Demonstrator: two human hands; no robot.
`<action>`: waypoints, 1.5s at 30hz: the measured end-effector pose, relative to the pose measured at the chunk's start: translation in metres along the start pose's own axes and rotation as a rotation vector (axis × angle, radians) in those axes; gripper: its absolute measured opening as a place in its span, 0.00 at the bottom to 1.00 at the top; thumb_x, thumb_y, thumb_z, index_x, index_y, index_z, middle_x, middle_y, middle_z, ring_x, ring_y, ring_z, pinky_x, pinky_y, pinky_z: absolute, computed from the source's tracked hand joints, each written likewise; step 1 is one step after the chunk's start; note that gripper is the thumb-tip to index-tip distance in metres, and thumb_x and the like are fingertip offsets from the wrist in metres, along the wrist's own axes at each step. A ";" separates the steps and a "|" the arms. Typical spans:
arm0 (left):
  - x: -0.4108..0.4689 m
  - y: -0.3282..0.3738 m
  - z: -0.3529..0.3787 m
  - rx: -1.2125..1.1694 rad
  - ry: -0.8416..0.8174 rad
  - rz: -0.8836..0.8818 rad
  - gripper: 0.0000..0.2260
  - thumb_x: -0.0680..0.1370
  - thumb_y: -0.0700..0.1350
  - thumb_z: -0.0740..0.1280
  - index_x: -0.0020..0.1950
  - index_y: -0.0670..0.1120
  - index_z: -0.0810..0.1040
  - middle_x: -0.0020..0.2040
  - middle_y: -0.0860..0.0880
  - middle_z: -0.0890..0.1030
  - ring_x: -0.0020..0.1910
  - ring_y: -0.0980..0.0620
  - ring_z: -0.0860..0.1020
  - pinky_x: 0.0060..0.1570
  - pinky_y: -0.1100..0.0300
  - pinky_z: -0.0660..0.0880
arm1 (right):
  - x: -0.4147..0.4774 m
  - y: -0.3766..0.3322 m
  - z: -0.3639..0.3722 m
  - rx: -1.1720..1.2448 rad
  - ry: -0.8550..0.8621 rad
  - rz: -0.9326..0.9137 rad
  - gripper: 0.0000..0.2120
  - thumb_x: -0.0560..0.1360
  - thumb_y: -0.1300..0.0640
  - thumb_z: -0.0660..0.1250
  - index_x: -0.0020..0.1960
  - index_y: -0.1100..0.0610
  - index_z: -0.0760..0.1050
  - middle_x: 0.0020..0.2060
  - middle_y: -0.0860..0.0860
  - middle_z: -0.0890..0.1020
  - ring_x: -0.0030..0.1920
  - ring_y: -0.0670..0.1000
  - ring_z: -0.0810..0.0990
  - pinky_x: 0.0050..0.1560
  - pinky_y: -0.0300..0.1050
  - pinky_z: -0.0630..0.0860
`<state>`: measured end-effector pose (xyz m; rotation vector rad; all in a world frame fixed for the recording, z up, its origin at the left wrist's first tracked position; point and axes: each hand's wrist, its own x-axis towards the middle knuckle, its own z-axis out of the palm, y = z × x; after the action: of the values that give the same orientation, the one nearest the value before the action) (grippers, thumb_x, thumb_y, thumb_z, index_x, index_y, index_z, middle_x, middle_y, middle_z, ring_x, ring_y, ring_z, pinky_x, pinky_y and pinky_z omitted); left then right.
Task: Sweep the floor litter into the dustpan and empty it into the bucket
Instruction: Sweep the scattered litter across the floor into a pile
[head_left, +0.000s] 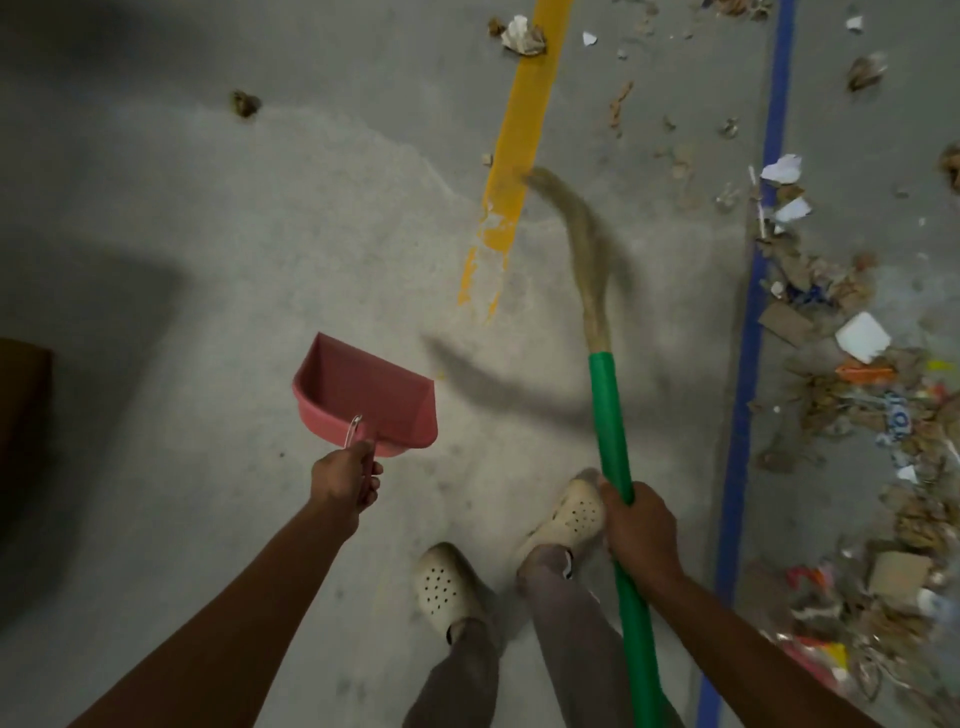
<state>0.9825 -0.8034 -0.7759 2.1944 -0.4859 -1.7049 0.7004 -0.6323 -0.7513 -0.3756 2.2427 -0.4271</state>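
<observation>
The concrete floor (260, 234) carries a long heap of litter (857, 405) at the right, mostly beyond the blue line (748, 322). The right hand (641, 530) has its fingers closed around the green-handled broom (615, 452). The left hand (345, 478) grips the handle of the pink dustpan (369, 395), well apart from the litter.

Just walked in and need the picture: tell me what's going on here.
A person stands on the concrete floor, the left hand gripping a pink dustpan by its handle, the right hand holding a green-handled broom. The dustpan looks empty. Litter lies heaped to the right, mostly past the blue line.
</observation>
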 end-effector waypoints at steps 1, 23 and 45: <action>-0.003 -0.009 -0.012 0.002 0.022 -0.009 0.09 0.80 0.42 0.65 0.43 0.38 0.76 0.35 0.43 0.75 0.27 0.51 0.70 0.21 0.64 0.66 | -0.012 0.004 0.007 -0.031 -0.049 -0.017 0.19 0.80 0.40 0.64 0.46 0.56 0.75 0.38 0.55 0.82 0.37 0.54 0.82 0.36 0.46 0.78; -0.058 -0.102 0.024 0.077 0.001 -0.015 0.08 0.78 0.40 0.66 0.40 0.39 0.76 0.34 0.43 0.75 0.27 0.51 0.70 0.24 0.63 0.67 | 0.034 0.114 -0.061 0.293 -0.033 0.346 0.17 0.80 0.51 0.69 0.46 0.67 0.75 0.26 0.59 0.76 0.22 0.54 0.75 0.23 0.42 0.72; -0.037 -0.014 0.094 0.035 -0.144 0.064 0.09 0.81 0.43 0.65 0.45 0.37 0.77 0.35 0.42 0.76 0.27 0.51 0.71 0.24 0.62 0.67 | 0.024 0.041 -0.071 0.248 -0.180 0.064 0.17 0.79 0.47 0.68 0.48 0.63 0.76 0.31 0.55 0.80 0.27 0.51 0.77 0.28 0.43 0.73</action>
<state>0.8839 -0.7785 -0.7729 2.0648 -0.6195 -1.8411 0.6255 -0.5919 -0.7403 -0.2033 1.9931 -0.6057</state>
